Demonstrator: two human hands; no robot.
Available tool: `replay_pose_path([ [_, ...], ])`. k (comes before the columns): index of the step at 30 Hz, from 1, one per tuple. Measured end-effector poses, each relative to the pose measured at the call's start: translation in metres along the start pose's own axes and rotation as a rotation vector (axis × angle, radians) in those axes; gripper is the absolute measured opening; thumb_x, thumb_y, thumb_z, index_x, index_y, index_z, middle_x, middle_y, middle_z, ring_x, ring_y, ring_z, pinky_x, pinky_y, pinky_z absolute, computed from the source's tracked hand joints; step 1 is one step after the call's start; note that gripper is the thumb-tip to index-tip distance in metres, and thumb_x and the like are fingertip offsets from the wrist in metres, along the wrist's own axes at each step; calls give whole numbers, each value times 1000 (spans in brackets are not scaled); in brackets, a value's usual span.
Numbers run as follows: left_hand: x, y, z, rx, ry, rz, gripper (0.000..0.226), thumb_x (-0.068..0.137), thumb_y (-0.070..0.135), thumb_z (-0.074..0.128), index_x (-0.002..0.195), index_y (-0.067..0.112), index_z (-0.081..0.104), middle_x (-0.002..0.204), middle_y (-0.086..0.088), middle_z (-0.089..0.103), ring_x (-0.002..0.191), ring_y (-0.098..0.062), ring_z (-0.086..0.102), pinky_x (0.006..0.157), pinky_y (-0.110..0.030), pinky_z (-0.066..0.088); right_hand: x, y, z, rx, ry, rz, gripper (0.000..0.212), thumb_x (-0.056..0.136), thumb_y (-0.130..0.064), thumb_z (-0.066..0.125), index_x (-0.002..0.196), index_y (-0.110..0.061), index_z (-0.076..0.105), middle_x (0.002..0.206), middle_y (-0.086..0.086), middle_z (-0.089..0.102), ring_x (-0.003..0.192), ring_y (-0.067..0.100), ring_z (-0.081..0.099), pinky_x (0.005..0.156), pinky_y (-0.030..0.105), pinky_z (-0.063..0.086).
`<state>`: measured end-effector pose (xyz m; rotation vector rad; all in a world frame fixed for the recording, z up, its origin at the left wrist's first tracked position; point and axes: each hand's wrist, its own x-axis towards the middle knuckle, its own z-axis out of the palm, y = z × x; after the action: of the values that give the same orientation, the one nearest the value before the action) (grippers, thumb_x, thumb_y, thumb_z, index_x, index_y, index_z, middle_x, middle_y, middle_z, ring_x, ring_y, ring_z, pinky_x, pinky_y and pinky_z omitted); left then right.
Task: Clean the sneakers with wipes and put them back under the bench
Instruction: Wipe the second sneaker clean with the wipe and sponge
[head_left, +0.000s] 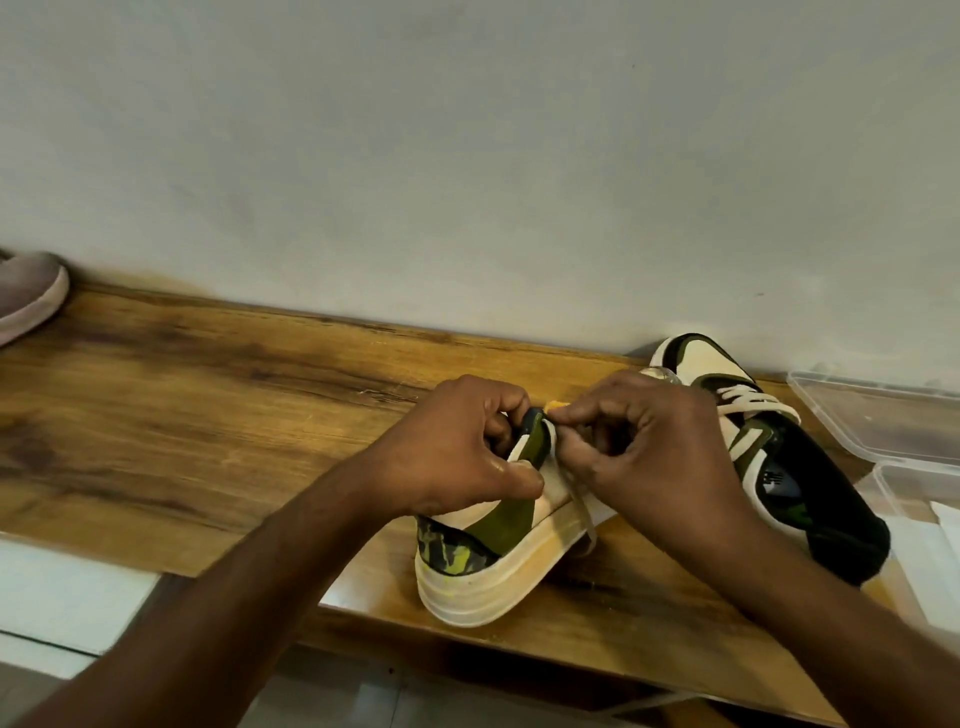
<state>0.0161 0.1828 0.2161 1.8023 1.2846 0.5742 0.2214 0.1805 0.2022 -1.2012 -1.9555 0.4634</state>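
Cream lace runs out from under the right hand, whose fingers are curled tight and seem to pinch something small at the shoe's tongue; a wipe may be in there, but the knuckles hide it, so I cannot say. Left hand is curled too, thumb and fingers gripping the dark olive tongue of the near sneaker from the other side. Both hands meet at that tongue, equally close to it.

That sneaker stands upright at the front edge of the wooden bench, heel and thick cream sole towards the person, toe pointing away under the hands, so its long axis runs front to back. Any wiping stroke would have to travel from the tongue back down to the stained sole.

Its mate, the second sneaker, lies just beside on the right, toe towards the wall. Clear plastic boxes sit at the bench's right end, and a pink shoe at its far left.
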Motion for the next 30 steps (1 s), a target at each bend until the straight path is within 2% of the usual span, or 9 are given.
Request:
replay_pose_path([
  [3, 1, -3, -4, -6, -19, 8, 23, 80, 7, 82, 80, 21, 63, 60, 1, 66, 51, -10, 51, 56, -29, 43, 6, 11, -18, -133, 1, 20, 15, 77, -10, 87, 88, -21, 84, 74, -14, 67, 64, 7, 61, 58, 16, 45],
  [6, 2, -4, -4, -17, -26, 11, 19, 80, 7, 82, 84, 17, 66, 63, -2, 68, 52, -11, 52, 57, -28, 45, 8, 15, -21, -315, 86, 4, 13, 81, -10, 84, 90, -18, 84, 79, -6, 69, 64, 5, 57, 60, 19, 45],
  [10, 2, -7, -4, -39, -38, 4, 15, 82, 4, 80, 87, 11, 67, 61, -1, 66, 52, -9, 51, 56, -24, 43, -3, 4, -4, -158, 39, -61, 18, 79, -8, 84, 92, -20, 83, 85, -9, 71, 69, 3, 63, 63, 18, 51],
  [14, 2, -9, -17, -63, -65, -30, 12, 88, 3, 77, 96, 10, 71, 78, -17, 74, 63, -13, 62, 61, -28, 49, -6, 1, -12, -96, -81, -91, 23, 75, -10, 89, 93, -24, 83, 85, -16, 70, 69, 3, 64, 60, 17, 51],
  [19, -1, -3, -25, 2, -54, -94, 14, 90, 3, 75, 99, 14, 73, 75, -2, 77, 66, -11, 70, 64, -31, 56, 1, 22, -41, -184, 60, 114, 27, 80, -17, 86, 106, -25, 82, 76, -24, 63, 72, 0, 63, 59, 7, 44],
  [22, 0, 10, -20, 201, 36, -155, 11, 87, 20, 77, 95, 24, 71, 76, 3, 74, 74, -13, 70, 73, -43, 60, 0, 27, -38, -162, 99, 172, 32, 82, -22, 85, 113, -24, 80, 80, -20, 67, 69, 2, 64, 60, 8, 47],
  [26, 0, 19, 2, 563, 261, -176, 16, 93, 44, 62, 95, 28, 61, 81, 10, 63, 81, -16, 62, 86, -40, 49, -2, 24, -26, -120, 129, 136, 29, 83, -22, 84, 112, -22, 81, 95, -12, 73, 74, 4, 66, 64, 18, 56],
  [28, 3, 12, 7, 575, 367, -171, 28, 94, 55, 55, 89, 27, 59, 75, 9, 62, 75, -15, 60, 91, -43, 47, -3, 22, -22, -149, 129, 102, 29, 83, -23, 84, 112, -22, 80, 96, -12, 71, 78, 3, 66, 67, 15, 56],
  [30, 6, 8, 8, 545, 418, -196, 49, 87, 77, 52, 83, 29, 58, 72, 11, 61, 71, -12, 59, 86, -41, 46, -4, 19, -18, -185, 125, 60, 27, 84, -21, 85, 110, -22, 80, 95, -10, 71, 78, 2, 64, 70, 12, 54],
])
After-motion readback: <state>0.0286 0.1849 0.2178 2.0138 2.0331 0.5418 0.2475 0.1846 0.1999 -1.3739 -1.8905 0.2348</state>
